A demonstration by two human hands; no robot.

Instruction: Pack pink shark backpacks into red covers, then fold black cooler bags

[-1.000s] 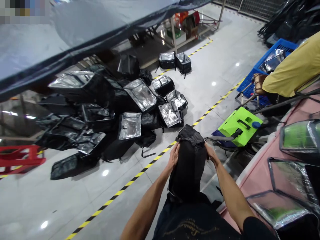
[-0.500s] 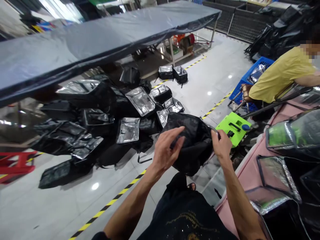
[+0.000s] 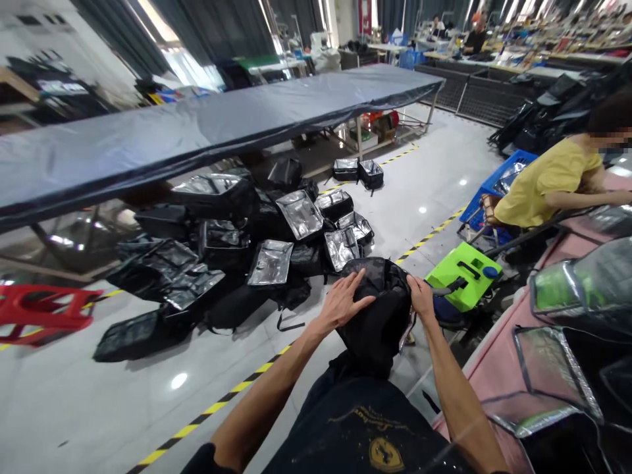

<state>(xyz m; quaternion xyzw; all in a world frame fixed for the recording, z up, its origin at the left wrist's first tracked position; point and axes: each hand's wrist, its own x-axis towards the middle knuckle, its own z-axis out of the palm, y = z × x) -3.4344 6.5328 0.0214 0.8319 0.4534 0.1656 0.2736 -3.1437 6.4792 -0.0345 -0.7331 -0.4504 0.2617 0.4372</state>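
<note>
A black bag (image 3: 378,322) hangs in front of my body, its opening facing up. My right hand (image 3: 421,295) is closed on the bag's right rim, fingers pinched over the edge. My left hand (image 3: 345,301) rests against the bag's left side with thumb and fingers spread, not wrapped round it. The inside of the bag is dark, and its bottom is partly hidden by my shirt. Just beyond the bag lie silver-lined bags (image 3: 340,249) on the floor.
A heap of black bags (image 3: 182,263) covers the floor at left, before a long grey-covered table (image 3: 237,118). A red stool (image 3: 44,313) is far left. At right are a bright green box (image 3: 464,273), a pink-covered table (image 3: 503,336) with bags, and a person in yellow (image 3: 538,178).
My view has tilted up, showing more of the room. My right hand still grips the bag's rim; my left hand has flattened against its side. The person in yellow leans forward, an arm over the table.
</note>
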